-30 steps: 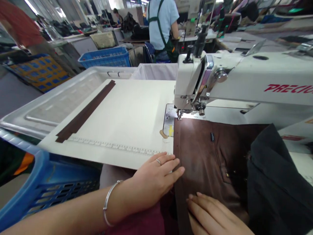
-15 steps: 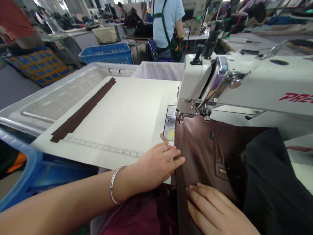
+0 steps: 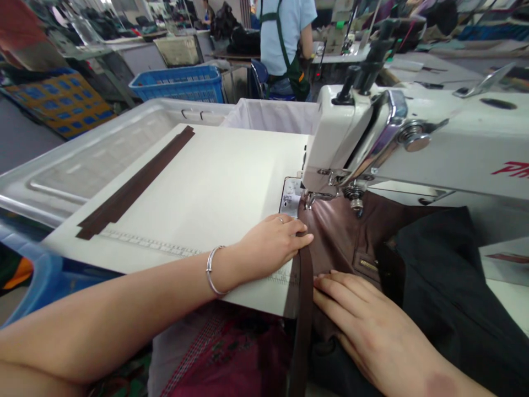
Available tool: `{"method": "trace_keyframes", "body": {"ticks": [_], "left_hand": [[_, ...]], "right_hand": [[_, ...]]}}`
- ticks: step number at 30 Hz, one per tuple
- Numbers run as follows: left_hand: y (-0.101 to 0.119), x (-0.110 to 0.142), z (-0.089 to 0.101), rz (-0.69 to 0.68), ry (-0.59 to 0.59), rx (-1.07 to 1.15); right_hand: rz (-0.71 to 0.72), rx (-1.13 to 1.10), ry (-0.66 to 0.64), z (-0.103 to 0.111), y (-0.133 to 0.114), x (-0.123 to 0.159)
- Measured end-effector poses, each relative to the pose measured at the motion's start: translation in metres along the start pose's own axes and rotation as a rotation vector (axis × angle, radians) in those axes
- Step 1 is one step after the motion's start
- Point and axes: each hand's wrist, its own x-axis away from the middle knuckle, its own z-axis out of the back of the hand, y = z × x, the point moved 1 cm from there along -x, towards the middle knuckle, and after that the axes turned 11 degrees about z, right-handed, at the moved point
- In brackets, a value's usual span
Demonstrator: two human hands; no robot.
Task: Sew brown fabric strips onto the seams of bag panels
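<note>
Brown leather [image 3: 334,234] lies under the needle of a white sewing machine [image 3: 336,138]. A narrow brown strip [image 3: 305,303] runs along its left edge from the presser foot [image 3: 309,203] and hangs toward me. My left hand [image 3: 275,240], with a ring and a bangle, has its fingertips closed over the strip, just in front of the foot. Stretched fingers of my right hand [image 3: 359,309] lie flat on the leather, close to the strip. Dark cloth [image 3: 442,264] is bunched beside the leather on the right. A small zipper [image 3: 367,264] shows in the leather.
On the white work board [image 3: 223,171] lies another brown strip [image 3: 136,182] near a printed ruler [image 3: 136,238]. A plastic tray [image 3: 95,154] borders the board at left. Behind are a blue basket [image 3: 177,82] and a person in a light blue shirt [image 3: 281,44].
Both hands have moved away from me toward the needle. The leather has shifted forward under the foot, and the near part of the strip now bends. The view has turned slightly.
</note>
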Motion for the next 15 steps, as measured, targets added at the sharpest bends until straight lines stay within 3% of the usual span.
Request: {"method": "trace_keyframes", "body": {"ticks": [12,15], "left_hand": [[-0.03,-0.038,-0.012,0.057,0.031,0.025],[-0.03,-0.033,-0.006,0.08,0.01,0.077]], "right_hand": [[-0.021,-0.071,-0.122,-0.006,0.04,-0.011],[-0.021,-0.07,-0.145,-0.005,0.044,-0.015]]}}
